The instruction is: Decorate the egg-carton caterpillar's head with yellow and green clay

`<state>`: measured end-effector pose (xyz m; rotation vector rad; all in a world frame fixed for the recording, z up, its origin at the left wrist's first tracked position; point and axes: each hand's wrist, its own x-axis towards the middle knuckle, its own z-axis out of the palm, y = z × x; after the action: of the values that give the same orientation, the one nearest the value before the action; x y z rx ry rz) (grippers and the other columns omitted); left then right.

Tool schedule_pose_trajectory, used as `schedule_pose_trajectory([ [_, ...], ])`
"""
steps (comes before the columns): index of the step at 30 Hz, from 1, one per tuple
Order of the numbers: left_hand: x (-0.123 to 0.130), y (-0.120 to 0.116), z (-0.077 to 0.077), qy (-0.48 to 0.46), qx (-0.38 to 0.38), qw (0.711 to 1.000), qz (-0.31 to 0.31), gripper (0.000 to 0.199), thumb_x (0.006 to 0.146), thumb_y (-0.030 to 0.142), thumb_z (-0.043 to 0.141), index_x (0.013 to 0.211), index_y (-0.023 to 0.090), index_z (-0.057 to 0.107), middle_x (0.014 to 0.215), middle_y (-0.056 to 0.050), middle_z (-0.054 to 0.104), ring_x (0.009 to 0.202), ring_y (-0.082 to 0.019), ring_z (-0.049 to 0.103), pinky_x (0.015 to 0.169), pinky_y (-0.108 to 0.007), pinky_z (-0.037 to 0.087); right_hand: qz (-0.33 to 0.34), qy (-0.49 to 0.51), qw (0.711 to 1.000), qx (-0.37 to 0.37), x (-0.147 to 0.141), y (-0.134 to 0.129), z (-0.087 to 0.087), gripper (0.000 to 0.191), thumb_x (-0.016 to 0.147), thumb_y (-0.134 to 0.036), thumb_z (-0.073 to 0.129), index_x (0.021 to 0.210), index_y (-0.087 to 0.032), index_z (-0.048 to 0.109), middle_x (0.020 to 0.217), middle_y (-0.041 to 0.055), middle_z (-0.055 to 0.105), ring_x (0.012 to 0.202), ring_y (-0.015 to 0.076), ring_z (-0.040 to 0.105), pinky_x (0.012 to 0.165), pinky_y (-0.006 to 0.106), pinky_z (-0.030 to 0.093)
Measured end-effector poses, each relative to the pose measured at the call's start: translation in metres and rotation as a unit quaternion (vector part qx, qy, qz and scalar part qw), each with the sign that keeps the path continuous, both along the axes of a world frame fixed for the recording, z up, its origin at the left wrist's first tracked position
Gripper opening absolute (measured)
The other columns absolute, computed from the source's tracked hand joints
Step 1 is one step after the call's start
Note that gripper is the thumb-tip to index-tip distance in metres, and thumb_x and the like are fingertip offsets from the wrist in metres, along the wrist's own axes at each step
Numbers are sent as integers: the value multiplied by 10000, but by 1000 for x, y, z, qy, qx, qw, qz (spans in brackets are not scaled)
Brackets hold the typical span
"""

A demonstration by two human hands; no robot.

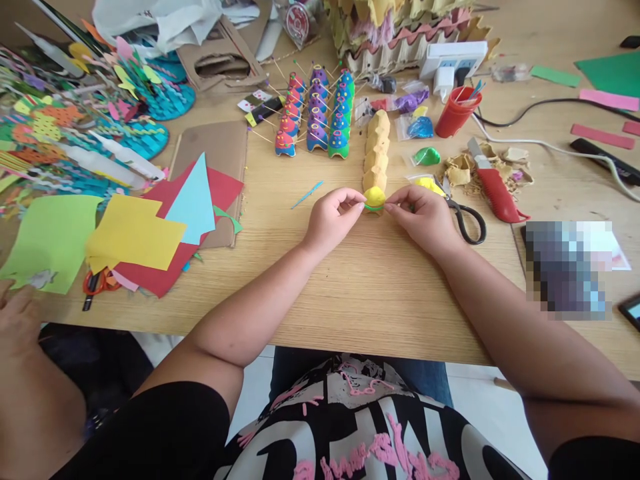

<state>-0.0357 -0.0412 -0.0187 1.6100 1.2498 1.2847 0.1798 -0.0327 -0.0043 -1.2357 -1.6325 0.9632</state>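
Observation:
A strip of yellowish egg-carton cups (377, 150) stands lengthwise on the table in front of me. Its nearest cup is covered with yellow clay (375, 194). Along the lower edge of that cup runs a thin green clay strip (374, 207). My left hand (336, 217) pinches the strip's left end between thumb and fingertips. At the other end my right hand (423, 217) is closed in a similar pinch. Beyond my left hand lies a thin blue modelling tool (307, 195). Black-handled scissors (467, 217) and a bag of yellow clay (429, 184) lie beside my right hand.
Painted egg-carton caterpillars (317, 110) with pins stand at the back. Coloured paper (135, 230) and paper crafts (50, 140) fill the left. A red-handled knife (495, 183), red cup (457, 112) and power strip (453, 59) are to the right. Another person's hand (19, 313) shows far left.

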Motion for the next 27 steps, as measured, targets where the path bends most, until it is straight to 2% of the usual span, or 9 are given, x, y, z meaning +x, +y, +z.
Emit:
schedule_pose_trajectory([
  [7, -2, 0, -3, 30, 8, 999, 19, 103, 875, 152, 727, 900, 214, 805, 917, -19, 831, 848, -151, 709, 850, -293, 542, 0, -10, 1000, 5, -1, -1, 3, 271, 865, -453, 881, 823, -221, 746, 684, -18, 594, 644, 127, 444, 610, 321, 351],
  [15, -1, 1, -5, 50, 11, 999, 19, 131, 879, 95, 725, 926, 196, 794, 923, -17, 834, 848, -131, 732, 820, -277, 537, -3, -42, 999, 7, -2, 1, 3, 161, 854, -305, 871, 820, -214, 743, 648, -33, 561, 617, 118, 416, 598, 319, 335],
  [22, -1, 3, -8, 71, 12, 997, 29, 180, 894, 42, 709, 947, 203, 770, 935, -1, 830, 868, -120, 750, 829, -272, 552, -17, -71, 997, 2, -4, -2, 8, 181, 870, -309, 862, 830, -228, 705, 653, -35, 547, 628, 129, 441, 619, 324, 382],
  [27, 0, 5, -10, 77, 8, 996, 36, 186, 894, 37, 723, 958, 207, 765, 935, 5, 831, 864, -114, 756, 824, -262, 566, -20, -79, 997, -2, -5, -2, 8, 123, 856, -189, 816, 832, -230, 703, 681, -31, 567, 641, 134, 459, 646, 331, 406],
])
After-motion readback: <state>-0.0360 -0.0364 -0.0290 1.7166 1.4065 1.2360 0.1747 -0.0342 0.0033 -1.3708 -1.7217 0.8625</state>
